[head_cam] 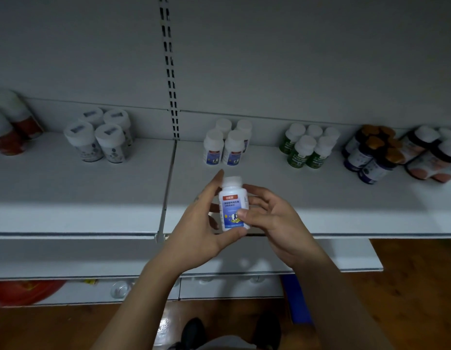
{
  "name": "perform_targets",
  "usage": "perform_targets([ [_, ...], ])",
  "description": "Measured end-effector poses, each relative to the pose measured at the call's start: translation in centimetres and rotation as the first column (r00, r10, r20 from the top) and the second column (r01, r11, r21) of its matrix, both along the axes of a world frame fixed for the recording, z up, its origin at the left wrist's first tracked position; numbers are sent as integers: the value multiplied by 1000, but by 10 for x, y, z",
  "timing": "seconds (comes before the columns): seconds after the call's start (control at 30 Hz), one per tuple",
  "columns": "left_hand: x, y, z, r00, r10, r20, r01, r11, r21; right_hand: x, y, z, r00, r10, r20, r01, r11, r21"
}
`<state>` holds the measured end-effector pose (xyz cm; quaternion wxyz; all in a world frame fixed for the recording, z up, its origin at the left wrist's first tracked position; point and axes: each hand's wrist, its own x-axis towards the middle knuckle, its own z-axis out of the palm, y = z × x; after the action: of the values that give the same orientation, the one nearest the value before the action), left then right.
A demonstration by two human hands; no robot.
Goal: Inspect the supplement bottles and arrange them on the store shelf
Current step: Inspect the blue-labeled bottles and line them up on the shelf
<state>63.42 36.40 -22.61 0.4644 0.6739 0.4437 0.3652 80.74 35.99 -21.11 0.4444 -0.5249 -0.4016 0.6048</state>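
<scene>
Holding one bottle [232, 205] up w/ both hands over the shelf [320, 210] front edge — label [230, 210] facing out.
L hand [196, 231] cups its left side, thumb under the base; R hand [274, 223] pinches it, thumb on the label, fingers behind. Looks like light, stiff plastic w/ a glossy wrap — prob. slick, not fragile. Best gripped round the body below the cap [233, 181], not by the cap itself. Four same-label bottles [227, 145] stand further back on the shelf, a likely spot for it.
</scene>
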Motion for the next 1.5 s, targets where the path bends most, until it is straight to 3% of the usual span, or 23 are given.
perform_targets([
  [0.3, 2, -1, 1, 999, -24, -23, 24, 1000, -5, -5, -8, 2, 1000, -20, -10, 20, 1000, 9],
  [0.43, -2, -3, 3, 998, 31, 55, -29, 999, -39, -5, -7, 0, 996, -79, -46, 80, 997, 16],
  [0.67, -11, -5, 2, 991, 47, 126, -38, 996, -75, -10, -10, 6, 974, 66, -219, -71, 997, -16],
  [0.77, -14, -6, 3, 999, 33, -20, -32, 999, 39, -9, -7, 6, 986, 37, -160, -37, 999, 2],
  [0.83, -14, -6, 5, 998, 27, -52, -26, 999, 19, -11, -6, 8, 994, 23, -108, -22, 1000, 6],
  [1.17, -19, -8, 3, 998, 61, -10, -61, 997, -48, -15, -12, 10, 995, 65, -70, -63, 997, 35],
  [1.37, -24, -8, 2, 992, 44, 118, -30, 993, -115, -15, -10, 9, 998, 42, -40, -42, 999, -2],
  [1.5, -26, -10, 3, 999, -6, 38, 9, 997, -82, -20, -12, 12, 996, 40, -81, -42, 999, -25],
])
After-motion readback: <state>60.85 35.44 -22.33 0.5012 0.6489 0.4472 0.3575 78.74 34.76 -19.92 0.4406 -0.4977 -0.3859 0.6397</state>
